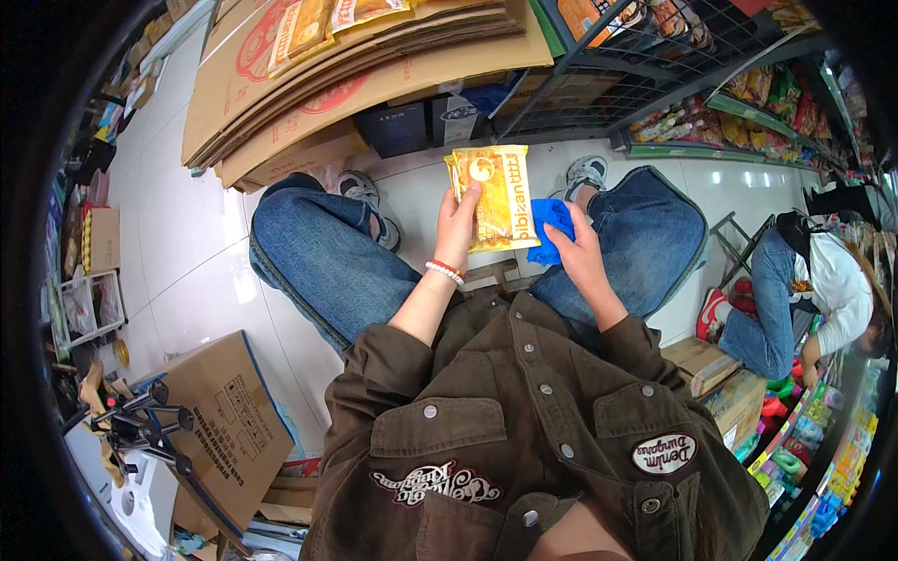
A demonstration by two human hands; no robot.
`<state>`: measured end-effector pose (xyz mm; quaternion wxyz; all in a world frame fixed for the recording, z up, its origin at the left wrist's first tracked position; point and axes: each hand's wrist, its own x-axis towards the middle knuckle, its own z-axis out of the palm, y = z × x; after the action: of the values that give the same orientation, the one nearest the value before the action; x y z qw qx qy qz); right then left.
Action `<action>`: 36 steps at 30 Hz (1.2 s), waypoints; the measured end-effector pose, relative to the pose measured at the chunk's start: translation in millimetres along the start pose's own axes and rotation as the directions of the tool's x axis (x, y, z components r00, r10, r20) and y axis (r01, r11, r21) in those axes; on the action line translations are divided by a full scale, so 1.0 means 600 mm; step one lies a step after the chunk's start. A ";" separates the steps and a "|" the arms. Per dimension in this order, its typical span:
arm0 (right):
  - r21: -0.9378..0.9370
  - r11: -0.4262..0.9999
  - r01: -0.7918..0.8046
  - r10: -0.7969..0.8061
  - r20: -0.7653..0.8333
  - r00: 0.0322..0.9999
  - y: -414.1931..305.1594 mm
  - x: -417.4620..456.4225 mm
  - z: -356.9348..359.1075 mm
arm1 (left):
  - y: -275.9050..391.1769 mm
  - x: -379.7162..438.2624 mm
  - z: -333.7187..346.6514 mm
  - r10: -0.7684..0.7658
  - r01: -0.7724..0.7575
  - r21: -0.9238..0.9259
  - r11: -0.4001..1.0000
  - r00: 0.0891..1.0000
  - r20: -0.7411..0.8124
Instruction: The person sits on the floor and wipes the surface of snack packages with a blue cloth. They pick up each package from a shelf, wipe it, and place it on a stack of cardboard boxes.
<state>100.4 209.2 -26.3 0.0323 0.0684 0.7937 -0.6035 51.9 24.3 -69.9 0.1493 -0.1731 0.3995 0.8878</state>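
Observation:
A yellow snack packet in a clear-and-yellow wrapper point(499, 200) is held up in front of my lap. My left hand point(457, 223) grips its left side, thumb across the front; the wrist wears a red and white bead bracelet point(445, 271). Bunched in my right hand point(579, 245) is a blue cloth point(548, 228), close against the packet's lower right edge. More yellow packets point(309, 31) lie on a stack of flattened cardboard boxes point(231, 119) ahead of me.
Dark wire-mesh shelving point(603, 91) stands ahead to the right, with packed goods beyond. A cardboard carton point(224, 428) is at lower left beside a black metal stand point(147, 421). To the right, another person point(765, 301) bends toward shelves of bottles point(814, 421). The floor is white tile point(182, 231).

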 end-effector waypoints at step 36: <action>0.228 0.958 -0.172 0.192 -0.069 0.979 -0.014 0.021 -0.018 | -0.011 -0.031 0.035 -0.257 0.270 0.010 0.963 0.904 0.341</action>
<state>87.2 218.0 -16.9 0.0442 0.1716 0.7126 -0.6788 67.5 42.4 -53.3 0.3311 -0.0730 0.3238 0.8833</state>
